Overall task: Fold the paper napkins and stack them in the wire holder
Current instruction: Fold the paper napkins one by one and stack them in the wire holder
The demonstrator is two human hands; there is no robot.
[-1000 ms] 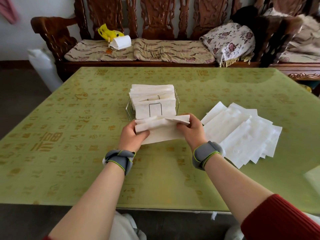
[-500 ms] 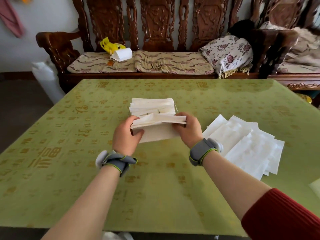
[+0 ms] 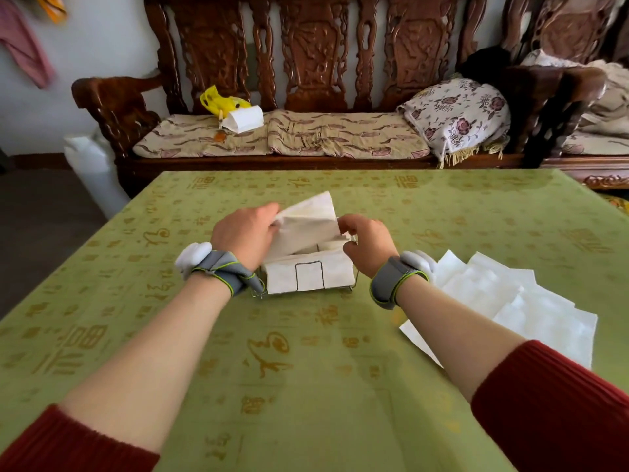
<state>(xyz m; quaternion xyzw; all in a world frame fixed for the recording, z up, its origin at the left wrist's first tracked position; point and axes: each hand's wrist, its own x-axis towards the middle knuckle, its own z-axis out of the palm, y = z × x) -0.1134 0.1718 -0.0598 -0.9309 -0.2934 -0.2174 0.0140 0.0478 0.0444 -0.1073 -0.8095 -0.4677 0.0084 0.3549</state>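
White paper: a folded napkin (image 3: 306, 223) hangs tilted just above the wire holder (image 3: 309, 262). The left hand (image 3: 245, 233) pinches its left edge and the right hand (image 3: 369, 243) its right edge, fingers curled. The step seems to be the placing; next it must go down flat onto the stack (image 3: 337, 270) inside the holder. Loose napkins (image 3: 503, 294) wait on the surface (image 3: 306, 369), right of the holder.
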